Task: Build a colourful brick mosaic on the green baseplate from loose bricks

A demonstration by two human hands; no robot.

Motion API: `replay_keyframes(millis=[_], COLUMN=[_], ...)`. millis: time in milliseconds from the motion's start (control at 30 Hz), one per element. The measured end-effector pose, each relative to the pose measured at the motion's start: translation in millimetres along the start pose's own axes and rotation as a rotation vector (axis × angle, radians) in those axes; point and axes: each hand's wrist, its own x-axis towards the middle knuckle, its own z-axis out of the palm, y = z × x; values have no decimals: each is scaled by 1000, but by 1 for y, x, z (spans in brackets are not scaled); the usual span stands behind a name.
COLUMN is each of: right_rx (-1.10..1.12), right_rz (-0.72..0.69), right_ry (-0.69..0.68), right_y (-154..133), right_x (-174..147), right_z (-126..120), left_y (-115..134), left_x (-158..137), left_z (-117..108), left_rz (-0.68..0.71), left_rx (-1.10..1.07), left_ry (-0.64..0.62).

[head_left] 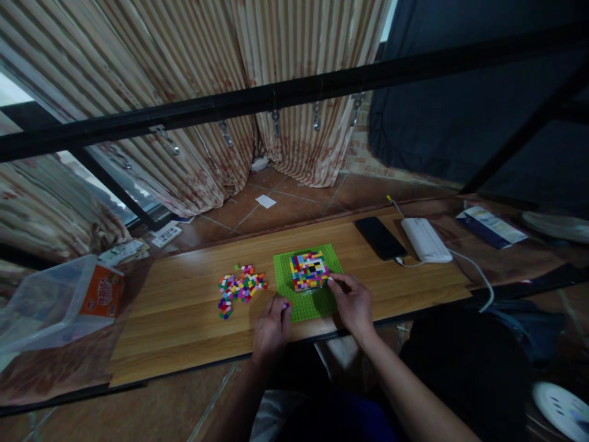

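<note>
A green baseplate lies on the wooden board, and a block of many-coloured toy bricks is built up on it. My right hand is at the block's right side, thumb and fingertips pinched together by its corner; a small pale piece seems to show there. At the plate's front left edge my left hand has its fingers closed on a small toy brick, dark blue or purple. Left of the plate lies a heap of loose toy bricks in mixed colours.
A black phone and a white power bank with cables lie on the right of the wooden board. A clear plastic bin stands at the left. A black metal bar with hooks crosses beyond the board.
</note>
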Motion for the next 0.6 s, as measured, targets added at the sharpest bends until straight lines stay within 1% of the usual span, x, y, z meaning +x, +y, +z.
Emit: replay_keyframes(millis=[133,300,600], right_rx=[-84,-201,-329], right_rz=[-74,-155,-200], right_ry=[40,25,-9], right_y=[3,3,4], right_x=[-2,-2,0], right_z=[3,-1,-3], left_y=[1,2,3], left_x=[0,0,0], left_z=[0,-1,-2], left_rz=[-10,-3,-13], left_rx=[5,5,6], left_ry=[-14,-21,-19])
